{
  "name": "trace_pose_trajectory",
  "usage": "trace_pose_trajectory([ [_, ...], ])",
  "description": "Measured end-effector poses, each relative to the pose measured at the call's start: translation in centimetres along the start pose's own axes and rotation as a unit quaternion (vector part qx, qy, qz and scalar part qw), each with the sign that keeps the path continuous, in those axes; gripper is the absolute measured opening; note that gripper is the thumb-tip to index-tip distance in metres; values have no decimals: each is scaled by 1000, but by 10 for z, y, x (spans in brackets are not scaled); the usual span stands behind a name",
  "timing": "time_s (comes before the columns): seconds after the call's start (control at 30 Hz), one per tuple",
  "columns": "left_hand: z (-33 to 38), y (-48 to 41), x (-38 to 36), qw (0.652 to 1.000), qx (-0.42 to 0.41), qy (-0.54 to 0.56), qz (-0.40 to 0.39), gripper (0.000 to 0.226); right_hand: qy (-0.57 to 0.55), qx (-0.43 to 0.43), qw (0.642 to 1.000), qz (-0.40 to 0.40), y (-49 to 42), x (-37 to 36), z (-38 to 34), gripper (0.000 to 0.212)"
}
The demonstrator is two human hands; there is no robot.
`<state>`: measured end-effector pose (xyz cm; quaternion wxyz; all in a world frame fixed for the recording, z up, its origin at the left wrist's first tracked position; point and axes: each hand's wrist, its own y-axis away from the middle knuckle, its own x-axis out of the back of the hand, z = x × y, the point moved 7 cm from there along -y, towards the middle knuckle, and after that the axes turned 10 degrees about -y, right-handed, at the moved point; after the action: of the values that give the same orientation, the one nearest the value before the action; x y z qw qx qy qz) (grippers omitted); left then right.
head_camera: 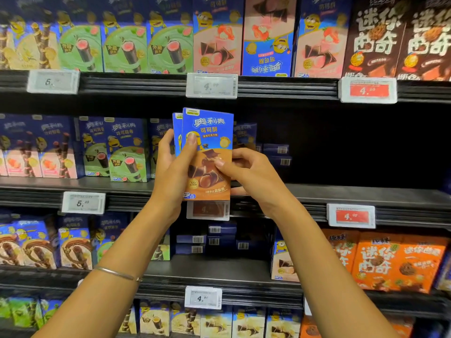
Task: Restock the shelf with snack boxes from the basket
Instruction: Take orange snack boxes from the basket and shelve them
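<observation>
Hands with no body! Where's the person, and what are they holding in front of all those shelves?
The camera sits on the person's head and looks forward and down, so you see only their arms, as if through their own eyes. The left hand grips two blue and brown snack boxes together: a front box and a back box. The right hand pinches the front box at its right edge. Behind them are shop shelves full of snacks, with price tags on the rails. The middle shelf has a dark gap to the right, probably where these boxes go.
</observation>
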<state>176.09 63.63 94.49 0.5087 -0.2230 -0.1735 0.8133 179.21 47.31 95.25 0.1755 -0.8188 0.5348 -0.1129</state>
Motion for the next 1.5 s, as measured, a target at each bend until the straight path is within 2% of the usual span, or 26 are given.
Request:
trace_pose_trajectory([
  [0.1,1,1,-4,1000,-3,2,-4,58,-7,-3,1000,5,0,5,-1,33],
  [0.23,4,5,-8,1000,-15,12,-8,76,-8,-2,1000,4,0,10,-2,31],
  [0.3,2,4,-7,1000,-17,0,-4,68,-4,-3,1000,6,0,15,-2,29],
  [0.37,0,3,-1,999,-31,-36,19,48,1,-3,1000,10,1,25,-1,27],
  [0.47,-3,2,8,995,-48,-69,47,46,-1,-6,999,31,-1,49,0,25],
  [0.67,-7,-1,15,994,-37,-61,78,44,43,-7,991,130,-30,112,1,25],
  [0.8,-10,-1,7,996,-19,-51,63,44,184,-24,948,257,-62,161,14,22],
  [0.87,-9,-1,2,997,-20,-52,59,43,237,-35,930,278,-74,174,21,18],
  [1.1,-5,0,-6,997,-21,-54,46,42,321,-71,909,255,-106,184,40,41],
  [1.23,-4,0,-5,998,-24,-52,40,42,421,-75,877,221,-118,178,39,39],
  [1.5,-4,-1,8,997,-18,-52,55,42,504,-78,846,159,-134,167,46,36],
])
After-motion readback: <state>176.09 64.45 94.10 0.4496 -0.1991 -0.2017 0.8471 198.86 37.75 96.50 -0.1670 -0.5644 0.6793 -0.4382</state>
